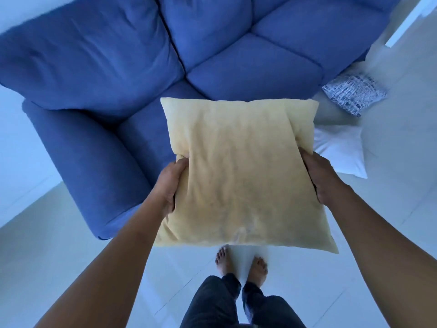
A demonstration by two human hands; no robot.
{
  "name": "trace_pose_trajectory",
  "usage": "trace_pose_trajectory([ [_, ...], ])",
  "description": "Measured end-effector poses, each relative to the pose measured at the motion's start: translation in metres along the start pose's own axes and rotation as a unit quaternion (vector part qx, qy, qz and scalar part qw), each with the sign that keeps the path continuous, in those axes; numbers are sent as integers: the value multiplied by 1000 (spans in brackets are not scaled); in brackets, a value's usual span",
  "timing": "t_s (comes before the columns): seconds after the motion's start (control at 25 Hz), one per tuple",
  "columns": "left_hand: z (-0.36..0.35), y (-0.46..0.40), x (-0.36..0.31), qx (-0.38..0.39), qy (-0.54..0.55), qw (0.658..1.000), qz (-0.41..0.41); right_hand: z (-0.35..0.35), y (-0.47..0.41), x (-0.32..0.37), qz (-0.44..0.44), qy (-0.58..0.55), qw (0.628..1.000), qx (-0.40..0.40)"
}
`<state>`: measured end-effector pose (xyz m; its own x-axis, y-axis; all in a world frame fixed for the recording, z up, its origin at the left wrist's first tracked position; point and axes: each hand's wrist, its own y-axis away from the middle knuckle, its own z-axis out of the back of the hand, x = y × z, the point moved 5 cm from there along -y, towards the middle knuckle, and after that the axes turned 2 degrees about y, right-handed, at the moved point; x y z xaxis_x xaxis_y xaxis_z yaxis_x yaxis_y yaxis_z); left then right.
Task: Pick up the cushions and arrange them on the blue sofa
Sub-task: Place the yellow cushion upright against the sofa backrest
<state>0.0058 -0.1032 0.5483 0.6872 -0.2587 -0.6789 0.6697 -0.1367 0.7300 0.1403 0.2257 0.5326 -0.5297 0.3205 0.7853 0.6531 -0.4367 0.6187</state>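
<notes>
Pale yellow cushion is off the floor, held flat betw. both hands in front of the blue sofa, overlapping its front seat edge in view. Left hand closed on the cushion's left edge, right hand closed on its right edge, fabric bunched under each grip. Sofa seats & backrests in view carry no cushions, so nothing looks placed yet. Two more wait on the floor by the sofa's right front corner: a white cushion just beside the yellow one, and a blue-and-white patterned cushion beyond it, nearer the sofa. Est. progress: first pickup done; all three placements left.
</notes>
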Motion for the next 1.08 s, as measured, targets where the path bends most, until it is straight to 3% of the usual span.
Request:
trace_pose_trajectory([
  [0.32, 68, 47, -31, -32, 104, 991, -82, -69, 1, 76, 58, -20, 991, 116],
  [0.44, 88, 39, -49, -35, 121, 986, -109, -102, -12, 104, 67, 12, 990, 119],
  [0.64, 134, -4, -98, -53, 142, 980, -130, -176, -56, 156, 88, 26, 989, 118],
  [0.84, 193, -47, -131, -54, 152, 977, -142, -251, -94, 201, 85, -15, 979, 182],
  [1.08, 241, -81, -163, -56, 149, 973, -164, -309, -119, 236, 111, -14, 975, 193],
])
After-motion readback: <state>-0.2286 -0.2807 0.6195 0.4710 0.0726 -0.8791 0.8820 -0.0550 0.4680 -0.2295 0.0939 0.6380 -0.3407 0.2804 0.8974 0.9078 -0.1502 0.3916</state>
